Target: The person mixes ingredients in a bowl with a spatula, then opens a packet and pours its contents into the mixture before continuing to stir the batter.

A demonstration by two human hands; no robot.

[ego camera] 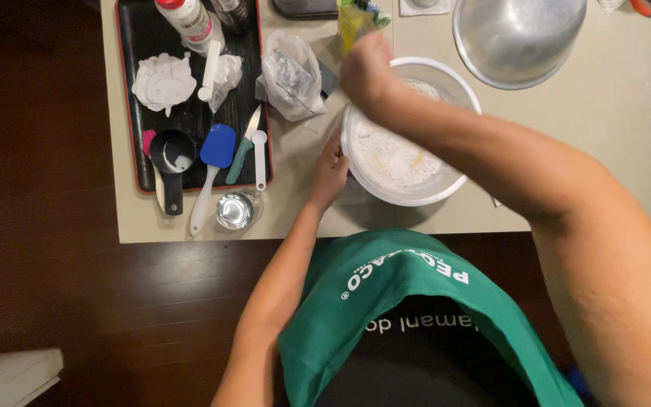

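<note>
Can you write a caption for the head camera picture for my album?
Left hand steadies a white bowl of flour while the right hand reaches in.
</note>
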